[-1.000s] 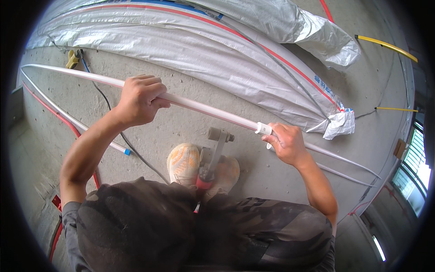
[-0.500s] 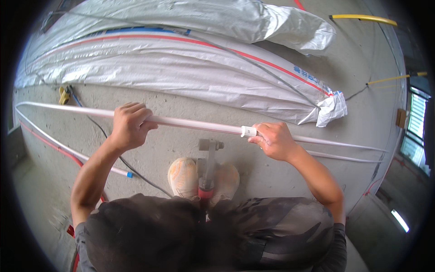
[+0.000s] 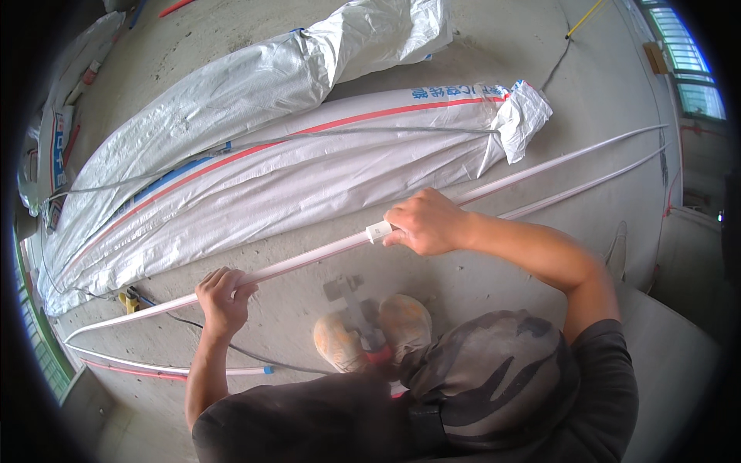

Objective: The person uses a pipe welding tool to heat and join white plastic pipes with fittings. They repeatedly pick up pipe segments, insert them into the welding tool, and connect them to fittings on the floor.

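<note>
A long, slim white pipe crosses my view, rising from lower left to upper right. My left hand is closed around it left of centre. Farther along, my right hand grips it just beside a short white fitting, with fingertips at the fitting's edge. Below, between my dusty light shoes, stands a grey tool with a red part, blurred and partly hidden by my clothing. A second white pipe runs alongside on the right.
Two long white woven bundles lie beyond the pipe on the concrete floor. At lower left are a blue-capped pipe, a dark cable and a yellow tool. A yellow rod and barred windows are near the edges.
My view has swung, so the pipe now slopes up to the right instead of down. My left hand appears lower, my right higher relative to it, both still gripping.
</note>
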A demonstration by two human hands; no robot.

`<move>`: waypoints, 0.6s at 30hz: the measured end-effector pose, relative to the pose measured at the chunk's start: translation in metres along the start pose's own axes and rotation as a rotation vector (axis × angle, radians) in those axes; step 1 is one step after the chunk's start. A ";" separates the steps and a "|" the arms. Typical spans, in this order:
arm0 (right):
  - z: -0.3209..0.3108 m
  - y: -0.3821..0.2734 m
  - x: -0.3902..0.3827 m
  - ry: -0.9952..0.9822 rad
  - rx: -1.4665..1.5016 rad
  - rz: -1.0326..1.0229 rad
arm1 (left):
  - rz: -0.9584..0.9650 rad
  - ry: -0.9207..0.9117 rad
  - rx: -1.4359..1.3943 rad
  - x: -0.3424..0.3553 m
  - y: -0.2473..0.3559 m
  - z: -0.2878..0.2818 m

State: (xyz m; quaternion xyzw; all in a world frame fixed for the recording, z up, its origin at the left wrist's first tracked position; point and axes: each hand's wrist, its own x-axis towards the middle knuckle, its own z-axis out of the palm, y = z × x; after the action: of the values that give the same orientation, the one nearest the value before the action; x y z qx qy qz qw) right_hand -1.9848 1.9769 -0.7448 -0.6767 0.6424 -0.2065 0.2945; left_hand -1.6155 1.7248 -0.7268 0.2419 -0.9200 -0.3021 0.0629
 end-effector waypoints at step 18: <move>0.003 0.005 0.001 -0.032 0.015 -0.012 | -0.008 -0.014 -0.005 0.001 0.004 0.004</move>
State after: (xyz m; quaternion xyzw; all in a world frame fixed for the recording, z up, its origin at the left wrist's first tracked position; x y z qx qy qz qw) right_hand -1.9865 1.9766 -0.7509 -0.6816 0.6319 -0.2021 0.3087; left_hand -1.6188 1.7295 -0.7273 0.2431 -0.9187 -0.3062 0.0560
